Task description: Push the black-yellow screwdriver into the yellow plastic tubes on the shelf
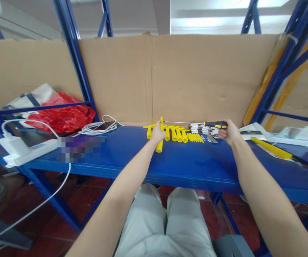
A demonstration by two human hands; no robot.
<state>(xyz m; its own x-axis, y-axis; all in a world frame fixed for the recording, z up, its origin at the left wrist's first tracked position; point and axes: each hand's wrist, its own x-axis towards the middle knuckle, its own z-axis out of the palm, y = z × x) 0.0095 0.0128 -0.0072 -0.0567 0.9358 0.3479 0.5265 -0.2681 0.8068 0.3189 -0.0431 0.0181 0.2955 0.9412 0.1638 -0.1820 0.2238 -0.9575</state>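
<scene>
I see left grip (158, 133) pinching a yellow handle (159, 147), right grip (230, 133) a screwdriver (216, 124); similar handles (179, 136) lie between, red bag (66, 113) at frame's left.

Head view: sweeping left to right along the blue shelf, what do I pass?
White power strip → coiled white cable → left hand → small yellow pieces → screwdriver handle → right hand → long yellow handle.

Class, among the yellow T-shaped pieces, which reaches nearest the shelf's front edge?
The yellow piece gripped by the left hand: its lower end juts toward the front edge, while the other yellow pieces sit farther back.
</scene>
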